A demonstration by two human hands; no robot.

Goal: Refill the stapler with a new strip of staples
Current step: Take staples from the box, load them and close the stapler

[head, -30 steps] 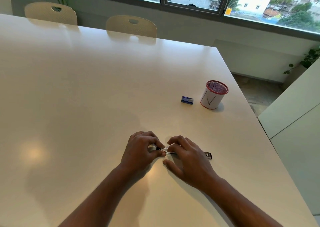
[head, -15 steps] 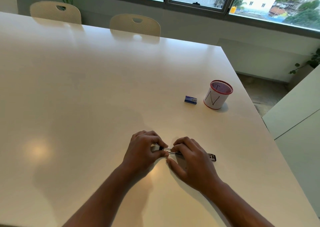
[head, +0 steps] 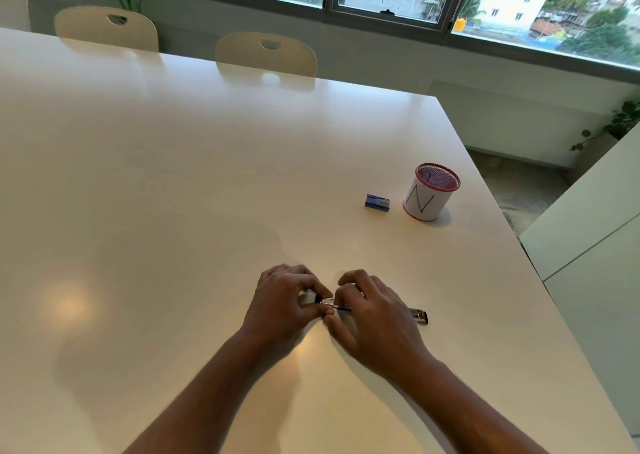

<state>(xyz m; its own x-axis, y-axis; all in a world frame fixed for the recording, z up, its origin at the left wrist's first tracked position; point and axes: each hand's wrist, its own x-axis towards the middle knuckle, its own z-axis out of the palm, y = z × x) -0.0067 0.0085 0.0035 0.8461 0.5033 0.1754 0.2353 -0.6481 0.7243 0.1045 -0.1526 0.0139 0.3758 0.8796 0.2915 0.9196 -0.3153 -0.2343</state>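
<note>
A slim metal stapler (head: 419, 316) lies on the white table (head: 173, 194), its right end poking out past my right hand. My left hand (head: 282, 301) pinches the stapler's left end between thumb and fingers. My right hand (head: 372, 310) rests over the stapler's middle, fingertips gripping the thin metal part at the left. Most of the stapler is hidden under my hands. I cannot tell whether a staple strip is between my fingers. A small blue staple box (head: 377, 202) sits farther back on the right.
A white mesh pen cup with a red rim (head: 427, 194) stands just right of the staple box. The table's right edge (head: 519, 246) runs close by, with white cabinets (head: 588, 232) beyond. Beige chairs (head: 266, 55) line the far side.
Both hands stay on the stapler in nearly the same grip; my fingers have closed slightly tighter together at its left end. The view has shifted a little.
</note>
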